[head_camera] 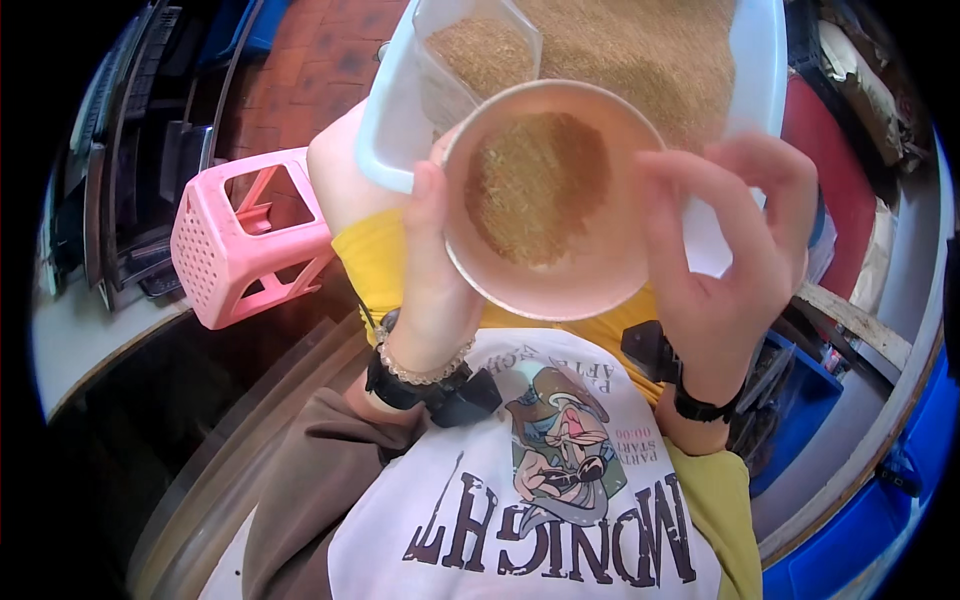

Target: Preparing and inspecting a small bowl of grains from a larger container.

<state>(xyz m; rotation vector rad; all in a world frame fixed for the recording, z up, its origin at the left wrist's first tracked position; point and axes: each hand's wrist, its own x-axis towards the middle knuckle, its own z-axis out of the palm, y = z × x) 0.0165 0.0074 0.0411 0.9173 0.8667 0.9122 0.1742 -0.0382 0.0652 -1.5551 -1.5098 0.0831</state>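
Observation:
My left hand (439,262) grips a round pinkish bowl (559,296) at its left side, with the thumb along the rim. Inside the bowl lies a layer of loose brownish, husk-like grain (536,195), heaped towards its left and middle. At the bowl's right rim is my right hand (739,247), blurred, with curled fingers; whether the fingertips pinch anything cannot be seen. Beyond the bowl stands a pale blue plastic tub (386,142) holding a mass of similar grain (637,52). A clear plastic container or bag (442,86) with more grain rests in the tub's left part.
A pink plastic stool (247,232) lies on its side to the left on red tiles (319,67). Dark racks (142,150) stand at the far left. On the right are a red surface (829,172), a blue crate (795,420) and a worn wooden bar (855,326).

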